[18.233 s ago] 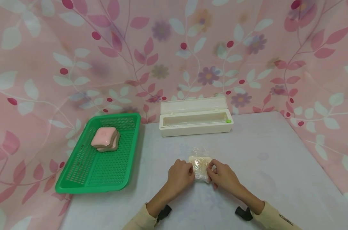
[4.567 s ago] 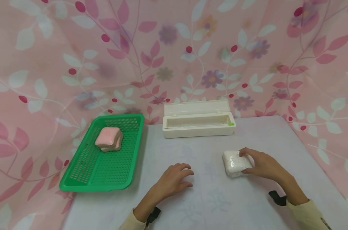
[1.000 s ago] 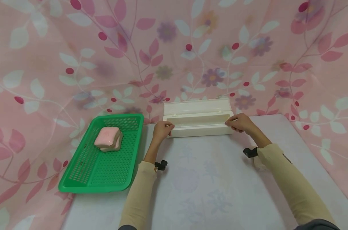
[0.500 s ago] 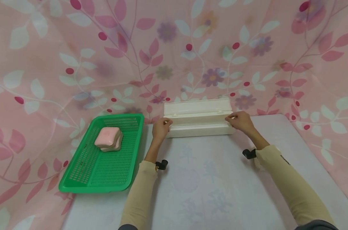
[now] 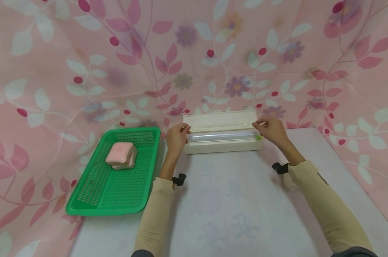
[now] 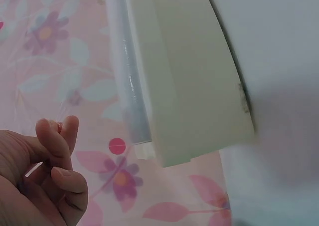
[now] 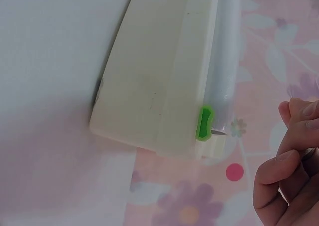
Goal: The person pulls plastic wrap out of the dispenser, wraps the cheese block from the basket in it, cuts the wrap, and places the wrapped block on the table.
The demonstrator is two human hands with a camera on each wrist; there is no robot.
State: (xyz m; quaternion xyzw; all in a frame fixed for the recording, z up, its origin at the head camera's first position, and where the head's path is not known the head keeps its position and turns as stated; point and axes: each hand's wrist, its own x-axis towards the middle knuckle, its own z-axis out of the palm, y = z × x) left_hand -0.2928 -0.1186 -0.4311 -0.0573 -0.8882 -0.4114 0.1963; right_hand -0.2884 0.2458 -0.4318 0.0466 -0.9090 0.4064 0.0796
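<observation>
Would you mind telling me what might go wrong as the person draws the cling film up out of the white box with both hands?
Both hands, the left hand and the right hand, pinch the thin cling film at its ends; an uneven pull may crease it or let it cling to itself. The small blade by the green slider lies close to the right fingers and might nick them. The light white box could lift or slide.

Your cream plastic-wrap dispenser box [image 5: 222,145] sits long-side-on at upper centre of the frame, at the far edge of the table [image 5: 239,207], its lid [image 5: 220,120] open and upright behind it. A clear sheet of plastic wrap [image 5: 222,135] is stretched taut along its top opening. A small green cutter slider [image 7: 204,123] sits at the box's right end.
</observation>
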